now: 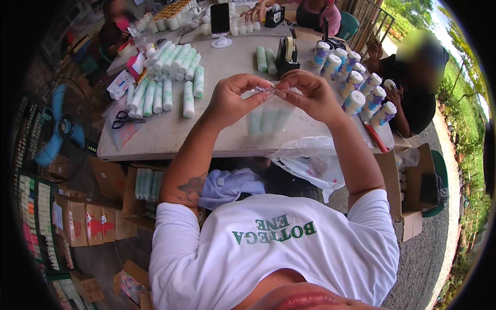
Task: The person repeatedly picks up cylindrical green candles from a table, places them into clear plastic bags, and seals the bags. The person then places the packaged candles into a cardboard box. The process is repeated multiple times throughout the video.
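Note:
Above the table's near half I hold up a clear plastic bag (pixel 269 118) with several pale green-and-white cylinders inside. My left hand (pixel 242 98) pinches the bag's gathered top between thumb and fingers. Facing it, my right hand (pixel 309 97) is closed on the same twisted top, and the fingertips of both nearly meet. Left of the bag lies a stack of white cylinders with green print (pixel 173 62); one (pixel 188 99) stands apart at its near side. Two more cylinders (pixel 266 60) lie beyond my hands, beside a black tape dispenser (pixel 287 56).
White containers with blue-purple labels (pixel 354 103) fill the table's right side, near a red-handled tool (pixel 376 137). A person (pixel 418 88) there holds one. Dark scissors (pixel 126 120) lie left. A phone (pixel 220 19) stands at the back. A loose plastic bag (pixel 312 160) hangs off the near edge.

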The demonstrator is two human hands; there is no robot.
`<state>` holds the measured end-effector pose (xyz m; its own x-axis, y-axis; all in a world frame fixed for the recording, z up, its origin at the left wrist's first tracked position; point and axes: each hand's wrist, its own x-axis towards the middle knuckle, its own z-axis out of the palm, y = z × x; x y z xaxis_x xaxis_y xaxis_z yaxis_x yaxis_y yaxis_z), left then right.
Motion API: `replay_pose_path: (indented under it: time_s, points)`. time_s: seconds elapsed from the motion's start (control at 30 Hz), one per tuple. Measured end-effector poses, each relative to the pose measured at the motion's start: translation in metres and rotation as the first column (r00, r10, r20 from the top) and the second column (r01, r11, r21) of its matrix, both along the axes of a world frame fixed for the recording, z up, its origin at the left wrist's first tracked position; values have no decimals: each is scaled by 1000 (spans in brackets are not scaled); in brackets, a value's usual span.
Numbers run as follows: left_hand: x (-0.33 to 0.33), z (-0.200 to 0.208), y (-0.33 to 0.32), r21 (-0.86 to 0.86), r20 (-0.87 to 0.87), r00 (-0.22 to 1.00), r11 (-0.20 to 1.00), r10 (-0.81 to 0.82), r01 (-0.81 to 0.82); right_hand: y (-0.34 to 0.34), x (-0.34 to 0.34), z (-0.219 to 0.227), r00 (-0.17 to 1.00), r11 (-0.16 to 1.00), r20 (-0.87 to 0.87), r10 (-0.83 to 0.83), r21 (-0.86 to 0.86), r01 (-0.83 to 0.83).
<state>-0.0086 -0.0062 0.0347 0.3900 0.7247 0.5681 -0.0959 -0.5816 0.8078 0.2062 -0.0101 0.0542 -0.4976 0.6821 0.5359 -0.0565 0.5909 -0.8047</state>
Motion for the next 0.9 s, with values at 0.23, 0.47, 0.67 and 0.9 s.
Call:
replay_pose_path:
  time_s: [0.23, 0.47, 0.67, 0.9]
  points:
    - [-3, 8, 1, -114, -33, 997, 991, 63, -67, 2, 0, -2, 992, 976, -84, -92, -206, 73]
    - [-4, -6, 9, 273, -10, 990, 953, 137, -129, 12, 1, -16, 994, 988, 4, -111, 105, 110]
    - [-6, -3, 0, 544, -95, 951, 815, 295, -199, 6, 5, 1, 981, 978, 162, -106, 195, 74]
    - [0, -2, -1, 119, 36, 989, 982, 143, -147, 4, -4, -3, 988, 986, 35, -152, -67, 154]
